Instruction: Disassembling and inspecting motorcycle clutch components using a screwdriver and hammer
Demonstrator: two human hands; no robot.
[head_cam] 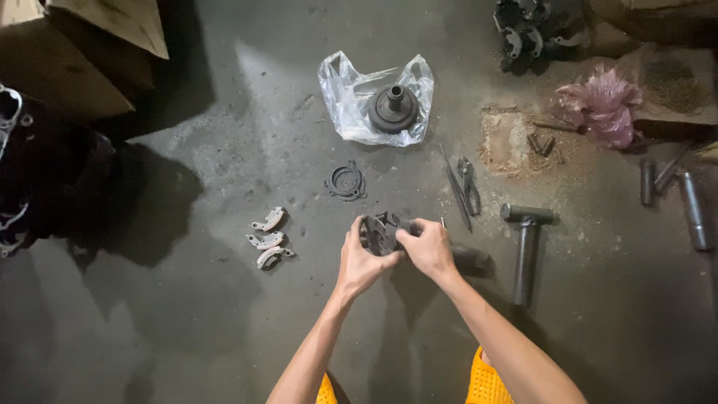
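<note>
Both my hands grip a dark round metal clutch part just above the concrete floor. My left hand holds its left side and underside. My right hand clasps its right edge, fingers curled over the top. Three pale curved clutch shoes lie on the floor to the left of my hands. A dark ring with springs lies just beyond the part I hold.
A clear plastic bag carries a dark pulley hub further out. Pliers and a thin rod lie right of centre, beside a metal T-shaped tool. Pink bag, metal tubes, cardboard boxes ring the edges.
</note>
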